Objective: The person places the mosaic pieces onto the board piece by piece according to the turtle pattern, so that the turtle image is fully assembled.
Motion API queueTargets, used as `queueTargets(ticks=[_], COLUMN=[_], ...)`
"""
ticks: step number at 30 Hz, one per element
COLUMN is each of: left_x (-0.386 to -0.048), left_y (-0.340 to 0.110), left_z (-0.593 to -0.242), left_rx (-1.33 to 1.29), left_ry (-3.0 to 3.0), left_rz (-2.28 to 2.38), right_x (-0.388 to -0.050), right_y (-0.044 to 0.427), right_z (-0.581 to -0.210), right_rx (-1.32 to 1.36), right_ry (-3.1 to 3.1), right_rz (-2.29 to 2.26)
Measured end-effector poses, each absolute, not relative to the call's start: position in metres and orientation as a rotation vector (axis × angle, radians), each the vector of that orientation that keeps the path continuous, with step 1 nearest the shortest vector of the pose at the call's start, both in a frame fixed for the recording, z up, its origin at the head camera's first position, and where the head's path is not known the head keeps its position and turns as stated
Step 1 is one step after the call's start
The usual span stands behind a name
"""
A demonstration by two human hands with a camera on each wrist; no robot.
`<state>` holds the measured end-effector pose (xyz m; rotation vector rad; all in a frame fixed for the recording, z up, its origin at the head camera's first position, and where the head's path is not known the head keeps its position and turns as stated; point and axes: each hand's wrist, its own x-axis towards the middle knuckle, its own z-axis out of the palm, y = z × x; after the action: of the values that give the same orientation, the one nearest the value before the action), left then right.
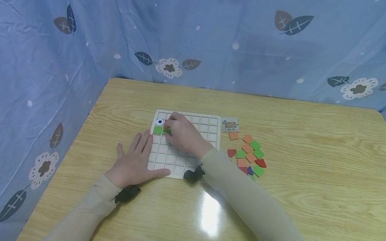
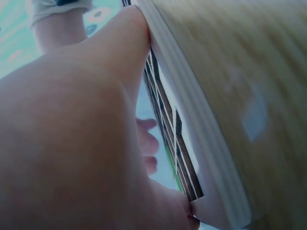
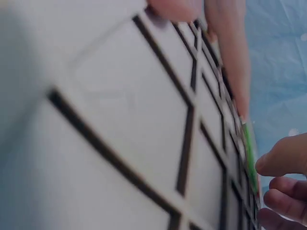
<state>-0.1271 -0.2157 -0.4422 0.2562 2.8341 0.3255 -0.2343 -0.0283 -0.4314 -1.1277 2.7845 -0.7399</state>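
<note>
A white grid board [image 1: 171,159] lies on the table. My left hand [image 1: 132,164] rests along its left and lower-left edges, fingers straight and thumb spread across the near edge. Over the board's upper left, my right hand [image 1: 184,134] has bent fingers and appears to pinch a small reddish piece, mostly hidden by the fingertips. Just left of them is a white tile with an eye [image 1: 160,122]. A green tile [image 1: 157,130] sits below that eye, with more green partly under the right fingers. In the right wrist view, the thumb is close to a green strip [image 3: 250,151].
Loose orange, green, red and blue pieces [image 1: 250,157] lie right of the board. A small picture card [image 1: 230,124] is by its upper right corner. Blue patterned cloth [image 1: 235,47] hangs behind and left of the wooden table [image 1: 320,178].
</note>
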Motion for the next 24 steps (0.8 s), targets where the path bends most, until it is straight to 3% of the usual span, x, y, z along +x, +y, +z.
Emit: queueTargets(ticks=[24], left_x=[-0.128], left_y=[-0.217], left_z=[-0.447], left_rx=[0.242], left_ry=[2.825], left_rz=[0.342], right_x=[-0.179], right_y=[0.06], right_z=[-0.425], right_rx=[-1.142], right_ry=[2.965], right_rz=[-0.762])
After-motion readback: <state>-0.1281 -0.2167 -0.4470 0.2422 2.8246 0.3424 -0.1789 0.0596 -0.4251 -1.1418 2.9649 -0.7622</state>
